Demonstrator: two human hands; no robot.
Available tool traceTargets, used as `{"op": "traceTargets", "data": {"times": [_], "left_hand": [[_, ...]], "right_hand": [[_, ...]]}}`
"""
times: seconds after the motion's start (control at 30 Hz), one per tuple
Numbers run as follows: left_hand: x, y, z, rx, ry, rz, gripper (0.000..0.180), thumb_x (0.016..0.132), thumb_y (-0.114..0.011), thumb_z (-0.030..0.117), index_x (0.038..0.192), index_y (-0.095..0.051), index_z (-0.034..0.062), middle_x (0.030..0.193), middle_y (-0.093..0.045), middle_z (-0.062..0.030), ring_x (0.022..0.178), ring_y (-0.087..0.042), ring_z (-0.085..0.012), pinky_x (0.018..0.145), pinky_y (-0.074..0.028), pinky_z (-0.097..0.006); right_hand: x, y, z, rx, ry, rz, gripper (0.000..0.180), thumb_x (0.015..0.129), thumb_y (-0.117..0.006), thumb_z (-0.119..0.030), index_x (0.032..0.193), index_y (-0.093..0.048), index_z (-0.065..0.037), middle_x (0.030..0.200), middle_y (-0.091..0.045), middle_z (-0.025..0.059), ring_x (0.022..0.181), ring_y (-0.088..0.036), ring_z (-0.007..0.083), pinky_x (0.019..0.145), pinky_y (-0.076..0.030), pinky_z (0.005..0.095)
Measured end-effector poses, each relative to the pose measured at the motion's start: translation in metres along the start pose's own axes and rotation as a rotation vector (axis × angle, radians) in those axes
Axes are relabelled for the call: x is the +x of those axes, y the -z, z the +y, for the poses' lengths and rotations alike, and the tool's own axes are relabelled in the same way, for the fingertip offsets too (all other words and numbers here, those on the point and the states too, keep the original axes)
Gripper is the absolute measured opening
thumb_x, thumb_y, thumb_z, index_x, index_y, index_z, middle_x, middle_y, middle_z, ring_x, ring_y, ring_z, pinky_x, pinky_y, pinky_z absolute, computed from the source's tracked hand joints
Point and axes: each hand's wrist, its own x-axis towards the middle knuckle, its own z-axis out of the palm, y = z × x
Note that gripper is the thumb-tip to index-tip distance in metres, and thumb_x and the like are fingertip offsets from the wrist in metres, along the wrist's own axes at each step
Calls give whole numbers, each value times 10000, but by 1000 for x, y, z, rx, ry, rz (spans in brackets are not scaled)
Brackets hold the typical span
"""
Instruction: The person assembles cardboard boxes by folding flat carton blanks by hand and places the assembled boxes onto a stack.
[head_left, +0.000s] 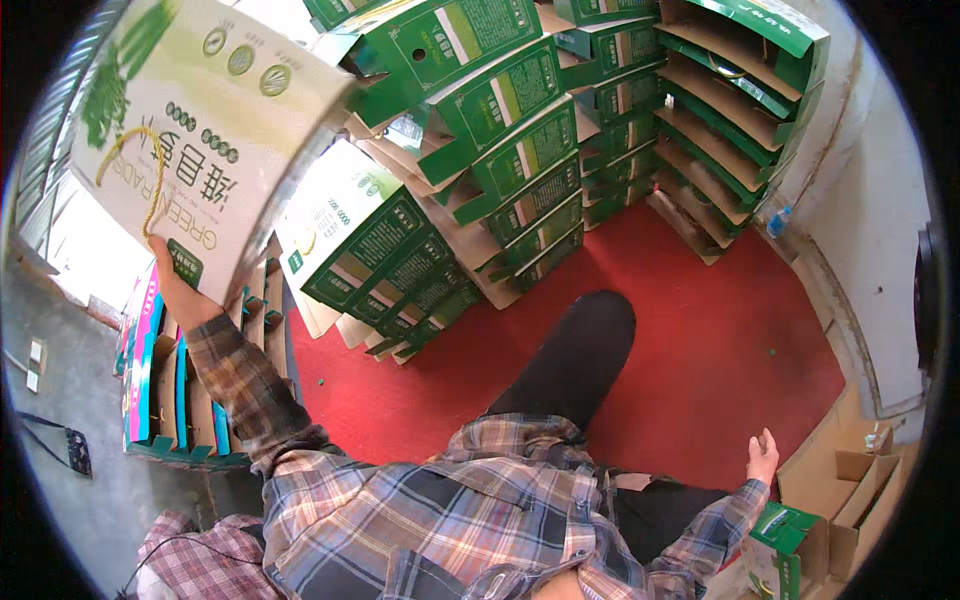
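A white and green cardboard gift box (262, 131) with a yellow rope handle (157, 190) is lifted at the upper left, its printed face toward me. My left hand (178, 288) is closed on this box near its lower edge, the thumb by the end of the rope; the other fingers are hidden behind the board. Out to the right, my right hand (763, 457) hangs above the red floor with its fingers loosely apart and nothing in it. Nearest to it are brown cardboard pieces (850, 500) and a green box (785, 530).
Tall stacks of green boxes (510, 130) stand ahead, beside a shorter white-topped stack (340, 215). More open-sided green boxes (735, 120) line the right wall. Pink and blue boxes (175, 390) are at my left. A plastic bottle (778, 221) lies by the wall. Red flooring (700, 330) surrounds my legs.
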Motion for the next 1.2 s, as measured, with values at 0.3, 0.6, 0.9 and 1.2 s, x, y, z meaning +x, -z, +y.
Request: {"op": "traceTargets", "data": {"times": [0.3, 0.6, 0.9, 1.2], "left_hand": [[90, 191, -48, 135, 285, 127, 452, 917, -507, 283, 1258, -468, -10, 1218, -553, -141, 1062, -564, -274, 927, -450, -410], [150, 235, -114, 276, 449, -88, 393, 911, -487, 202, 1215, -492, -46, 1103, -611, -159, 905, -638, -243, 777, -537, -336], [169, 242, -149, 302, 523, -25, 388, 907, -521, 275, 1183, -539, 3, 1054, -631, -123, 867, -636, -240, 735, -535, -340], [130, 188, -110, 533, 630, 67, 478, 952, -374, 412, 1190, -530, 28, 1056, -628, -140, 890, -630, -256, 750, -534, -359]], "right_hand": [[4, -6, -10, -125, -59, -5, 500, 837, -607, -100, 1284, -434, 43, 1269, -495, 206, 1169, -488, 269, 982, -383, 358], [8, -7, 6, -111, -100, -10, 484, 828, -621, -110, 1258, -464, 47, 1236, -525, 205, 1141, -515, 271, 968, -404, 361], [2, -1, 5, -162, -47, -17, 482, 834, -612, -113, 1263, -459, 44, 1233, -524, 212, 1150, -513, 274, 968, -401, 358], [-7, -4, -10, -92, -81, -24, 483, 846, -603, -120, 1277, -448, 33, 1225, -528, 221, 1149, -515, 270, 944, -420, 351]]}}
